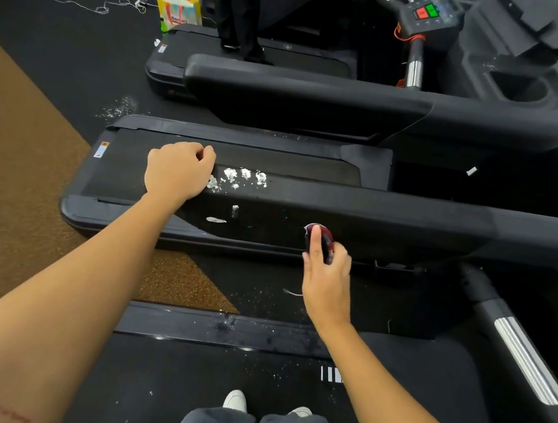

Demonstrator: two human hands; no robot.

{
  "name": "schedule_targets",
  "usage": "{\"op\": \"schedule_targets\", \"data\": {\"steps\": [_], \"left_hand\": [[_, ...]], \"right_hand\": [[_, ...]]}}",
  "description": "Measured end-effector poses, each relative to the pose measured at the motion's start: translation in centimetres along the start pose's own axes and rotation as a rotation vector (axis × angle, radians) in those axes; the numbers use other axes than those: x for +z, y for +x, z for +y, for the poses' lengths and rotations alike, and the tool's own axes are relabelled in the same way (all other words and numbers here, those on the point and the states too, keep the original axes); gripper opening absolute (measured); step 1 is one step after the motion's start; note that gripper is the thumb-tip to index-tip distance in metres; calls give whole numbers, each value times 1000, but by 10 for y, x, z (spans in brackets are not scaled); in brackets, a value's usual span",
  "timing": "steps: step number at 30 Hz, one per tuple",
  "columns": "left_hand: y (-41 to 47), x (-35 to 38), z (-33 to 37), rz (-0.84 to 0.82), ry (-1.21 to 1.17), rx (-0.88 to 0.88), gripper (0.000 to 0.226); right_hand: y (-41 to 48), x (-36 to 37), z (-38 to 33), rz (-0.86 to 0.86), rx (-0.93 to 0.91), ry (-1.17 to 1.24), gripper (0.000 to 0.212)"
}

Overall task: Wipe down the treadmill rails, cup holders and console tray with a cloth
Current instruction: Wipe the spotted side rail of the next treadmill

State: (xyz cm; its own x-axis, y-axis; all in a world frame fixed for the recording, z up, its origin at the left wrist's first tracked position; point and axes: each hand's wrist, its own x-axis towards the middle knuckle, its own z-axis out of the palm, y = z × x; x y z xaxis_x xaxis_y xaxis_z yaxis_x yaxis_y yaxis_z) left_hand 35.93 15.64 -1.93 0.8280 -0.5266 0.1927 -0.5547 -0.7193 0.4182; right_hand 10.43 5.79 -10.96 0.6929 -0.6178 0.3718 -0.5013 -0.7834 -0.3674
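Note:
I stand on a treadmill belt point(219, 377) and look at its left rail point(390, 219), a long black padded arm. White powdery blotches point(240, 177) lie on the rail's top, and two small white smears point(216, 220) mark its side. My left hand point(176, 171) rests on the rail's near end with its fingers curled into a fist, just left of the blotches. My right hand point(328, 268) pinches a small bunched dark red cloth point(323, 235) and holds it against the rail's side face, right of the smears.
A second treadmill stands beyond, with its rail point(317, 91), a cup holder point(521, 87) and a console with red and green buttons point(427, 11). A person's dark-trousered legs point(239, 17) stand further back. A colourful bag point(180, 11) and cables point(85, 5) lie on the floor.

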Motion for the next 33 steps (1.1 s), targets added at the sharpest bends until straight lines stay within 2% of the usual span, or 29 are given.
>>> {"op": "schedule_targets", "data": {"steps": [2,4,8,13,15,19,21,23,26,27,29,33], "left_hand": [[0,0,0,5,1,3,42],[0,0,0,13,5,3,41],[-1,1,2,21,20,-1,40],[0,1,1,11,13,-10,40],[0,1,0,11,7,-12,40],[0,1,0,23,10,-5,40],[-1,1,1,18,10,-10,40],[-1,0,1,16,11,-14,40],[-2,-1,2,9,-1,-18,40],[-2,-1,3,8,-7,-19,40],[-3,-2,3,10,-16,-19,40],[-2,-2,1,18,-5,-13,40]], "right_hand": [[2,-8,10,49,128,78,59],[1,-10,15,149,269,150,59],[-2,2,1,187,276,138,66],[-6,13,1,26,41,4,71],[-7,10,7,63,80,19,74],[-4,2,6,191,269,140,69],[-2,4,0,154,241,130,63],[0,7,-1,76,174,67,65],[-2,11,11,-110,-55,-117,96],[-3,10,15,-122,-119,-215,101],[0,3,19,-78,-146,-314,99],[8,-16,31,70,-86,-242,84]]}}
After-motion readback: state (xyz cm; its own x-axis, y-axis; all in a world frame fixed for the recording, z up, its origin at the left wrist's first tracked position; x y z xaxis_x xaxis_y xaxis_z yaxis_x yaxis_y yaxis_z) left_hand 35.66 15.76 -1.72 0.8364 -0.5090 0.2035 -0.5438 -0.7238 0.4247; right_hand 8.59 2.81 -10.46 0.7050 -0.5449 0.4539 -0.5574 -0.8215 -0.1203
